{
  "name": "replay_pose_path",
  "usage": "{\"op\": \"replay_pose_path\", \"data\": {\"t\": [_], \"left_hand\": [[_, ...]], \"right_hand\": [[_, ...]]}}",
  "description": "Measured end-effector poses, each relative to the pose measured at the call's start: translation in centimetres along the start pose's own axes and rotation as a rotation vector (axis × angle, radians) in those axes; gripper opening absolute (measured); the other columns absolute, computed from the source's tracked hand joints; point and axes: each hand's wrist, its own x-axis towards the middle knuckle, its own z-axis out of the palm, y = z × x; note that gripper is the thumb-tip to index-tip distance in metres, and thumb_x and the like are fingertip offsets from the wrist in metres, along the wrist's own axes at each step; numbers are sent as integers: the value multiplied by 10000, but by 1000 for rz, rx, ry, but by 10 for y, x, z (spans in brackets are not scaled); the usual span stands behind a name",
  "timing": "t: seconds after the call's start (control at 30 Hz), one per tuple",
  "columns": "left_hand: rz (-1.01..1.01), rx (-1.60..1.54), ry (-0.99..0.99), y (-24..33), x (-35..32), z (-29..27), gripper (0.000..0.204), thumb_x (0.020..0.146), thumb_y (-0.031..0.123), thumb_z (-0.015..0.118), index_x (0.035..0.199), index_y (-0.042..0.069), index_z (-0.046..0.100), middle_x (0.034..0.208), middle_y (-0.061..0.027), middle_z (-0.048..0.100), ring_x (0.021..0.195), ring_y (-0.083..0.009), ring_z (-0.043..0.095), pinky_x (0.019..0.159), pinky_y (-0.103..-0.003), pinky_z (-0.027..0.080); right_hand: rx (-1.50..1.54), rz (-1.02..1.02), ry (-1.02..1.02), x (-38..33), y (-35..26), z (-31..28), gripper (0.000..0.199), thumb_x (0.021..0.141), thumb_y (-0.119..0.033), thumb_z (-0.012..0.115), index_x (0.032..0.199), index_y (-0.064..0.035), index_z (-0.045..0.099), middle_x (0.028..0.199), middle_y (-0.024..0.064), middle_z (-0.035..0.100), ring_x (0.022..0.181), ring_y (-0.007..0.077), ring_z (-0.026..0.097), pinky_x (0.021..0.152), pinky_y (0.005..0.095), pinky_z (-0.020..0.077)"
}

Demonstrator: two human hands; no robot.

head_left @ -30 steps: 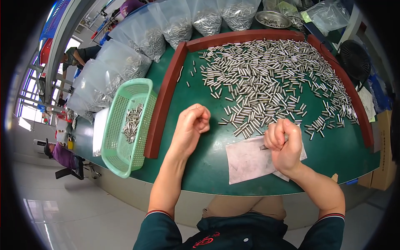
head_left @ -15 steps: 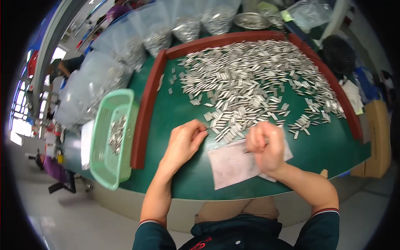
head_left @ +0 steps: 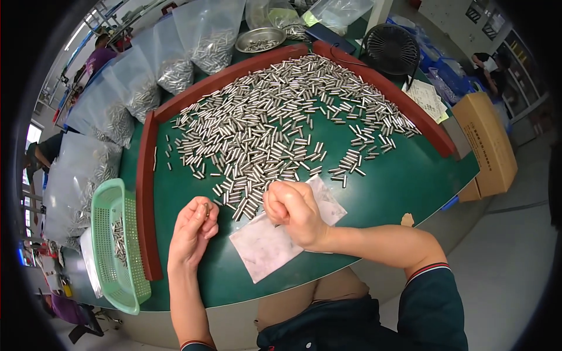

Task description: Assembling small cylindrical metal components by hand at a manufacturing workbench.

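Basket (head_left: 117, 257), green mesh plastic, sits at far left off the table edge with a small batch of metal pins lying in it, long axes roughly along the basket's length. Beside it I note the red raised rim (head_left: 145, 199) bounding the green table (head_left: 398, 175).

Left hand (head_left: 193, 231): fingers curled loosely, palm turned inward, thumb and forefinger pinched on one short metal pin (head_left: 206, 207). Only its tip shows above the fingers; it seems to stand near upright, pointing away from me, but I cannot confirm its full length or tilt.

Paper sheet (head_left: 263, 245), white and scuffed, lies flat on the table between both hands, partly under the right one.

Right hand (head_left: 293, 213): closed into a fist over the sheet's upper edge, knuckles up. I cannot tell what it holds; contents are hidden inside the fingers.

Pin pile (head_left: 275, 123) spreads across the table beyond the hands, pins lying flat at mixed headings, nearest ones just touching the sheet.

Clear bags (head_left: 175, 64) of pins line the far-left rim; their lower parts are cut off behind it. Cardboard box (head_left: 489, 146) at far right.
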Motion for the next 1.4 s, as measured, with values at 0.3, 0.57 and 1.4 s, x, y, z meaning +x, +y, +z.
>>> {"op": "replay_pose_path", "data": {"t": [0.3, 0.57, 1.4], "left_hand": [[-89, -6, -34, -3, 0, -2, 99, 844, 109, 544, 906, 33, 529, 792, -49, 546, 575, -56, 399, 494, -176, 323], [-108, 29, -42, -4, 1, -6, 128, 862, 145, 531, 922, 31, 533, 782, -24, 561, 582, -48, 425, 538, -166, 373], [-26, -63, 22, -3, 4, 0, 281, 918, 269, 404, 867, 18, 518, 786, -134, 579, 520, -87, 430, 468, -207, 379]], "right_hand": [[80, -10, -34, 0, 0, 0, 364, 872, -182, 338, 527, -77, 291, 473, 4, 305, 439, 84, 242, 426, 241, 208], [86, -12, -31, 1, 0, 0, 369, 878, -190, 330, 527, -84, 289, 475, -1, 286, 436, 79, 216, 412, 240, 183], [89, 1, -27, 4, 0, -2, 357, 860, -185, 345, 522, -76, 305, 469, -2, 292, 440, 76, 224, 415, 234, 193]]}}
